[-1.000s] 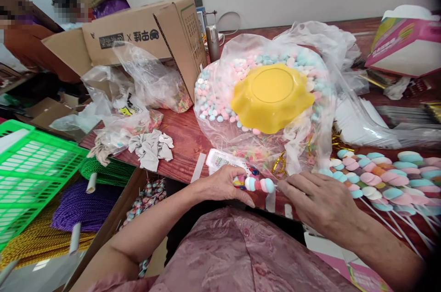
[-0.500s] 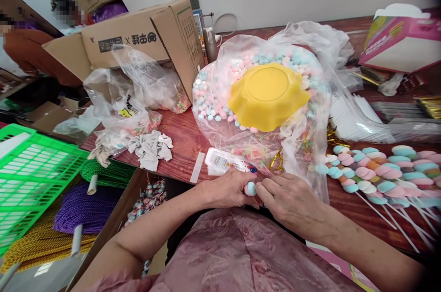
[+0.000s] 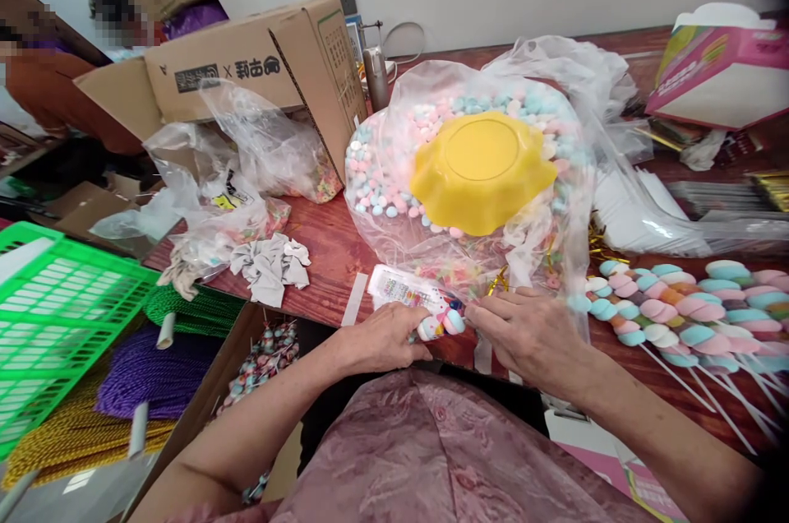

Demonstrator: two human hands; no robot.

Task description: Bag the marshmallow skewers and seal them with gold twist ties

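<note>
At the table's front edge, my left hand (image 3: 385, 338) is closed around a short marshmallow skewer (image 3: 453, 322), with pastel pink, white and blue pieces showing past my fingers. It seems to be in a clear printed wrapper. My right hand (image 3: 523, 334) is closed at the skewer's right end, fingertips pinched; what they grip is hidden. Just beyond both hands lies a stack of printed plastic bags (image 3: 400, 289). Gold twist ties (image 3: 498, 280) lie above my right fingers.
An upturned yellow bowl (image 3: 481, 169) rests on a clear bag of loose marshmallows (image 3: 376, 178). Finished marshmallow sticks (image 3: 690, 305) are piled at right. A cardboard box (image 3: 246, 67), a grey cloth (image 3: 271, 266) and a green basket (image 3: 55, 309) stand left. Another person (image 3: 67, 95) is behind.
My hands have moved slightly apart, the left one leftward. More of the marshmallow skewer now shows between them.
</note>
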